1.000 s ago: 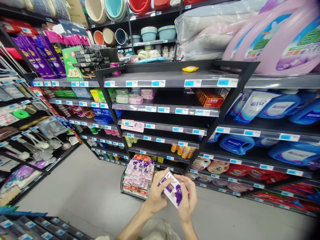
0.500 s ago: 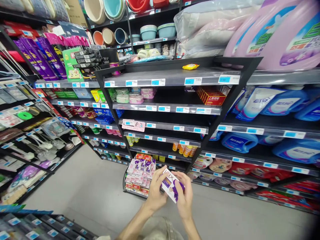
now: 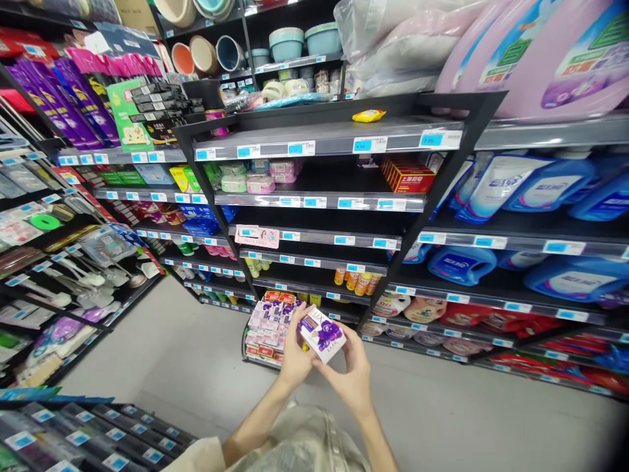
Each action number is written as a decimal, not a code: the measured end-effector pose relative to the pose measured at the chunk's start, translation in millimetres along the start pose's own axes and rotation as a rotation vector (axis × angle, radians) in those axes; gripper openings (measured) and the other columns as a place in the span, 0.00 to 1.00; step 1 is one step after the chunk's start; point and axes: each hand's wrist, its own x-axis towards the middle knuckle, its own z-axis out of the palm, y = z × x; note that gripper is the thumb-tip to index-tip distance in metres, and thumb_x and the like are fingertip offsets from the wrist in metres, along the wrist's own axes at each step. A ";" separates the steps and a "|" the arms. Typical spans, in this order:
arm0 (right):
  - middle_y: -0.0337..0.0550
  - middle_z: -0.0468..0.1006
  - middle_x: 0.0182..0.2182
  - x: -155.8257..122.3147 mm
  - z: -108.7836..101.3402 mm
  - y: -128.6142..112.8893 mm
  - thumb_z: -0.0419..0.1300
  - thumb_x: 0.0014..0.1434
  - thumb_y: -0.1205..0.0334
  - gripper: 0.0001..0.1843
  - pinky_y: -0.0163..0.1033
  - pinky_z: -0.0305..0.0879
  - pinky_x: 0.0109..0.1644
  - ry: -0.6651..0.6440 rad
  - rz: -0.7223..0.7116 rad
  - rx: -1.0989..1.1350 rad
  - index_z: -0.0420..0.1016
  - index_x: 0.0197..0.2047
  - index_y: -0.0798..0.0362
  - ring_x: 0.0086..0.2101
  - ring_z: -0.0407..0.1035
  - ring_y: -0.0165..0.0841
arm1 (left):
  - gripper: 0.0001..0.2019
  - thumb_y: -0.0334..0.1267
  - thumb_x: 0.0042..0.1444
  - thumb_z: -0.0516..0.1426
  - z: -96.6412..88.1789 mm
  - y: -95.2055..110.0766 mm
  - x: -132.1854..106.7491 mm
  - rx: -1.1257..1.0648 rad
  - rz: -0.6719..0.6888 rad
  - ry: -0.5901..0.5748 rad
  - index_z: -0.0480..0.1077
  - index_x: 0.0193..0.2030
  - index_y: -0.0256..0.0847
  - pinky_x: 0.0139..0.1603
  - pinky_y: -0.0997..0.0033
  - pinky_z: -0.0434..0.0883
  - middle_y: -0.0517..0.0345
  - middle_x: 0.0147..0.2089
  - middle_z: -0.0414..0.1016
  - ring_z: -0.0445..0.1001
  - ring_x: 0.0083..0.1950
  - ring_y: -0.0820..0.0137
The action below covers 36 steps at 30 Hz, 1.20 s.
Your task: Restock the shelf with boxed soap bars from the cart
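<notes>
Both hands were on the soap box [image 3: 322, 334], held up low in front of the black shelf rack [image 3: 304, 131], about level with the rack's bottom tiers. The box was white with a purple flower, printed face turned up toward the camera. Its long axis was tilted, running from upper left, nearer the rack, down to lower right, nearer the body.

The left hand [image 3: 295, 357] took the left end, fingers curled round it from the side and behind, closed firmly on the cardboard. The right hand [image 3: 351, 377] sat below and to the right, fingers half bent, tips pressed to the lower right edge, palm cupped underneath. So the box bridged the two hands, each with a share of the grip. The left was the higher and closer to the rack, the right nearer the body.

At the rack's foot, just left of the hands, stood a stack of soap boxes [image 3: 268, 321] in pink, purple and red. A yellow packet [image 3: 368, 116] lay alone on the rack's top shelf, and red cartons [image 3: 407, 176] sat one tier down. Blue detergent jugs [image 3: 462, 262] filled the shelves to the rack's right
</notes>
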 end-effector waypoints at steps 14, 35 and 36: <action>0.54 0.81 0.56 -7.6 -41.2 3.8 0.74 0.54 0.59 0.34 0.51 0.79 0.57 0.084 0.129 0.018 0.71 0.62 0.51 0.54 0.79 0.46 | 0.29 0.41 0.59 0.72 44.0 12.8 -15.9 -0.058 0.157 0.096 0.70 0.64 0.44 0.70 0.58 0.75 0.42 0.70 0.74 0.75 0.71 0.56; 0.49 0.85 0.47 -5.0 -98.3 21.6 0.69 0.64 0.41 0.25 0.51 0.77 0.65 0.008 0.184 0.256 0.76 0.54 0.50 0.57 0.77 0.42 | 0.10 0.21 0.64 0.63 115.2 33.6 -37.5 0.459 0.748 -0.475 0.77 0.45 0.41 0.49 0.64 0.82 0.53 0.43 0.86 0.84 0.46 0.66; 0.49 0.85 0.46 -2.3 -99.7 24.7 0.68 0.65 0.42 0.24 0.50 0.77 0.63 0.006 0.189 0.234 0.76 0.54 0.51 0.57 0.77 0.42 | 0.10 0.21 0.64 0.63 118.9 32.0 -33.5 0.455 0.744 -0.478 0.77 0.45 0.41 0.49 0.64 0.82 0.53 0.43 0.86 0.83 0.46 0.66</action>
